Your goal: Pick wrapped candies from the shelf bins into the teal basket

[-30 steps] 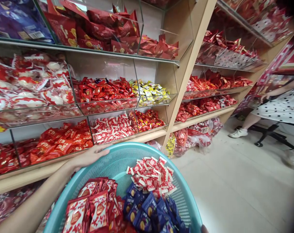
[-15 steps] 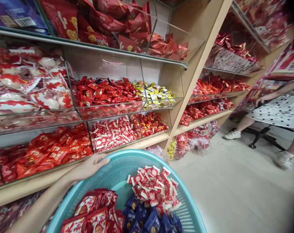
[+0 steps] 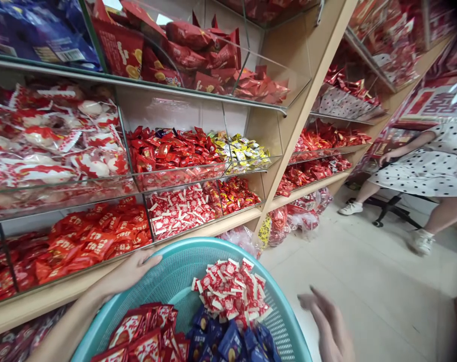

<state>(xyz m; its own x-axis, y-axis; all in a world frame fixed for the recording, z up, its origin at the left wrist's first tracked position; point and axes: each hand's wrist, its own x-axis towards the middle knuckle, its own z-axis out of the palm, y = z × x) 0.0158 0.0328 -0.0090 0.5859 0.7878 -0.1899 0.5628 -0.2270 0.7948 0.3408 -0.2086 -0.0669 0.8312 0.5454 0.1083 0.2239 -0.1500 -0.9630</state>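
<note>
Head view shows us the teal basket [image 3: 201,242] just beside the front edge of the shelf [image 3: 213,229]. The left hand [image 3: 130,270] pinches its rim; the right hand [image 3: 332,324], fingers loosely spread, is apart. We judge it stiff, somewhat heavy, best held at opposite rims.

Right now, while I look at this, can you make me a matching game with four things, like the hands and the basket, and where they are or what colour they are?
Things:
1. Left hand
2. Right hand
3. Basket
4. Small yellow packets

Places, colours, states:
A. Blue-green, with little holes
B. On the wooden shelves
C. Gripping a rim
D. Held out beside the basket, with nothing in it

Right pairs: 1-C, 2-D, 3-A, 4-B
</note>
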